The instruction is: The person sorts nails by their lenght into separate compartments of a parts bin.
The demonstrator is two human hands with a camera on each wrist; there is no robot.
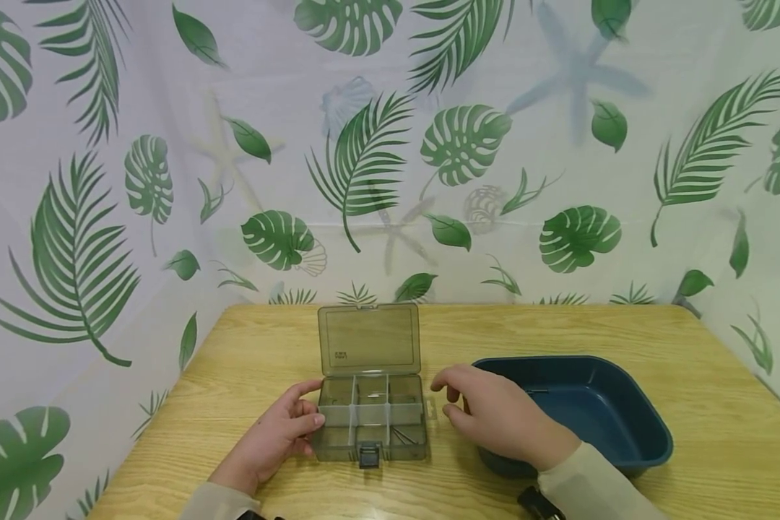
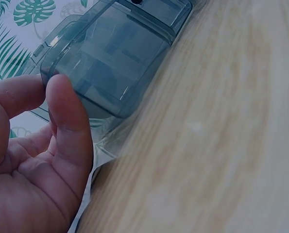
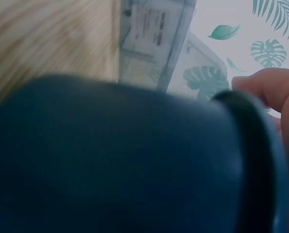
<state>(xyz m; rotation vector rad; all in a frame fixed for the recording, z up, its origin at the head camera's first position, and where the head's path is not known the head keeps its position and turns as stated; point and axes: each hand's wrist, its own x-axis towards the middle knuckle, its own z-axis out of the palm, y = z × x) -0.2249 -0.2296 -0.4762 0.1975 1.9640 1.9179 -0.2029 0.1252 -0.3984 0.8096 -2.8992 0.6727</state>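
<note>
A smoky clear compartment box (image 1: 339, 455) stands on the table with its lid (image 1: 369, 339) raised at the back. My left hand (image 1: 279, 433) holds the box's left end, thumb near the front and index finger farther back; the left wrist view shows that thumb (image 2: 66, 102) at a corner. Several thin metal pieces, like nails or screws (image 1: 404, 435), lie in the front right compartment. My right hand (image 1: 500, 415) hovers between the box and a dark blue basin (image 1: 650, 419), fingers bent loosely, thumb and index apart, nothing visible between them. One dark screw-like piece (image 1: 538, 391) lies in the basin.
The wooden table (image 1: 234, 361) reaches back to a leaf-patterned curtain (image 1: 390, 180), which also hangs at both sides. The basin's wall (image 3: 120, 155) fills much of the right wrist view. A label (image 3: 151, 24) shows on the box there.
</note>
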